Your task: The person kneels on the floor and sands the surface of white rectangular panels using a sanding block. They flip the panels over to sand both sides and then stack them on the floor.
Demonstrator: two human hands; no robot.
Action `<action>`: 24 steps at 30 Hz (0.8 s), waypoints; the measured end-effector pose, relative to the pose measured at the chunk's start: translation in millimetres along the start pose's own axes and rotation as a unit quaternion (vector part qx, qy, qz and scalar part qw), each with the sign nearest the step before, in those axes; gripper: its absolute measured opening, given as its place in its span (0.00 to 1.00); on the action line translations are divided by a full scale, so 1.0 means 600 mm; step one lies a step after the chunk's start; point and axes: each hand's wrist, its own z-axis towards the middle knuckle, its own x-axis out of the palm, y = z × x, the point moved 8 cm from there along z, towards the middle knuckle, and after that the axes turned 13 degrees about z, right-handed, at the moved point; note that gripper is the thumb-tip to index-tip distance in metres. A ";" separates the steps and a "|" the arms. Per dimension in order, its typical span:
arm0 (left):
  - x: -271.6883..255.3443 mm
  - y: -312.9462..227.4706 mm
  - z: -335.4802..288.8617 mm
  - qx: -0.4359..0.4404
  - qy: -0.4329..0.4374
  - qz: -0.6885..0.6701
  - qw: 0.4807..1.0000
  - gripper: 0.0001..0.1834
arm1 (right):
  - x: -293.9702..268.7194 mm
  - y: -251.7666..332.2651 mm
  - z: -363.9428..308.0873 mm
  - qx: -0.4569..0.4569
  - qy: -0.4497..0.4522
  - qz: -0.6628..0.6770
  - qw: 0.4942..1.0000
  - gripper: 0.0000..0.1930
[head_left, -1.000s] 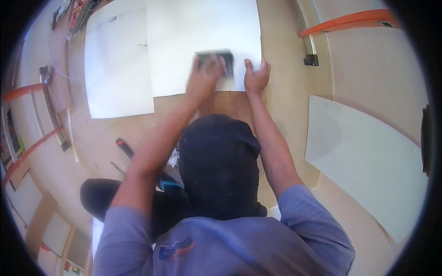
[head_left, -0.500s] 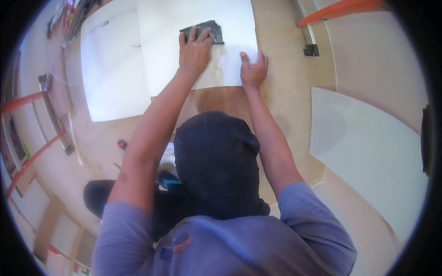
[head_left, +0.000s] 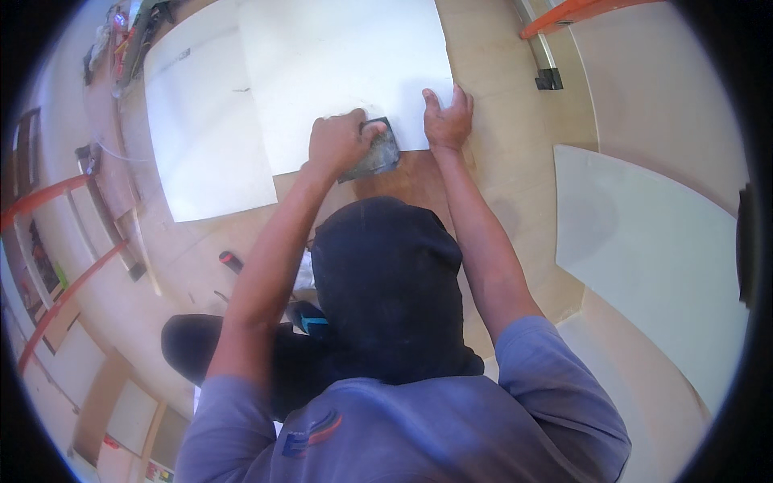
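My left hand (head_left: 340, 145) is closed round a dark, flat, four-sided pad (head_left: 377, 153), at the near edge of the white sheet (head_left: 338, 64). The pad's face is smudged grey and reaches past that edge over brown board. My fingertips are partly hidden behind the hand. Farther right, my right hand (head_left: 448, 125) grips the sheet's right edge near its corner, thumb on top and the other fingers bent over the side. A second white sheet (head_left: 211, 145) lies to the left, its border meeting or overlapping the first; I cannot tell which.
Orange-and-metal ladder frames stand at the left (head_left: 56, 197) and upper right (head_left: 580, 16). A pale panel (head_left: 644, 233) leans at the right. Assorted tools (head_left: 133, 52) lie at the far left, and a black-and-red handle (head_left: 231, 262) rests on the floor near my left arm.
My left hand has drawn the dark pad toward me, from the middle of the sheet to its near edge, turning it on the way. My right hand stays at the sheet's right edge.
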 end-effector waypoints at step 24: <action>0.073 -0.079 0.001 0.007 -0.098 0.146 0.984 0.16 | 0.004 0.009 0.005 0.001 0.007 -0.021 1.000 0.32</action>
